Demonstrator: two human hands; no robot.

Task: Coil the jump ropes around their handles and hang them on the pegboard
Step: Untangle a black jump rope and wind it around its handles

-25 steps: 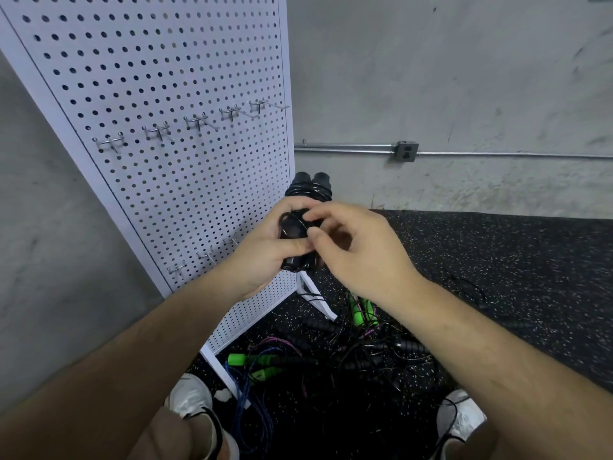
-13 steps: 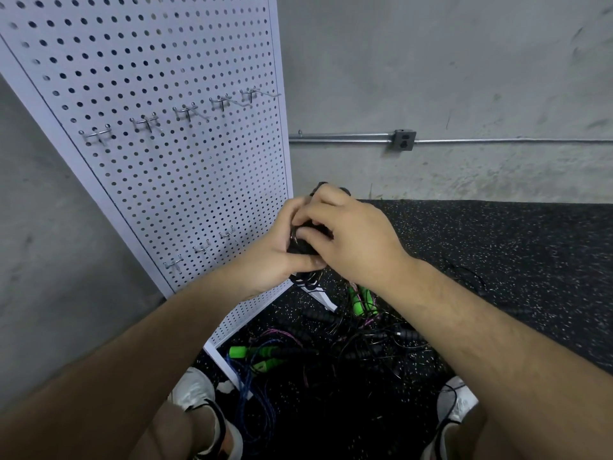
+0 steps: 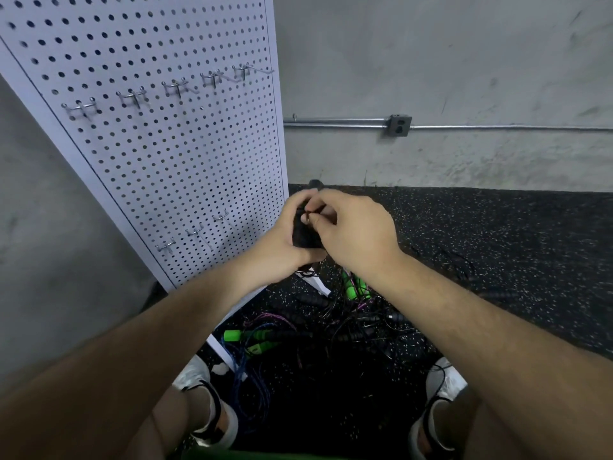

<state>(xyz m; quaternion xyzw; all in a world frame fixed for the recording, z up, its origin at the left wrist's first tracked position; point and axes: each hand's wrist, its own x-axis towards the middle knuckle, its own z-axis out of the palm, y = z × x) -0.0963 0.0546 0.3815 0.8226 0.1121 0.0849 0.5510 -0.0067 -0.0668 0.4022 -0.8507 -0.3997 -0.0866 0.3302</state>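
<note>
A black jump rope bundle [image 3: 304, 234] sits between both hands at the centre of the view, mostly hidden by them. My left hand [image 3: 282, 240] grips its handles from the left. My right hand [image 3: 355, 227] covers the bundle from the right, and its thumb and fingertips pinch the thin rope near the top. The white pegboard [image 3: 159, 134] stands just left of the hands, with a row of bare metal hooks [image 3: 172, 89] high up and a few hooks [image 3: 195, 232] lower down.
A tangled pile of jump ropes [image 3: 318, 323] with green and black handles lies on the black speckled floor [image 3: 497, 247] between my shoes. A grey concrete wall with a metal conduit and outlet box [image 3: 399, 125] rises behind.
Both hands and the bundle have dropped lower in the view, and my right hand has closed over the bundle, hiding the handle tops that showed one second ago.
</note>
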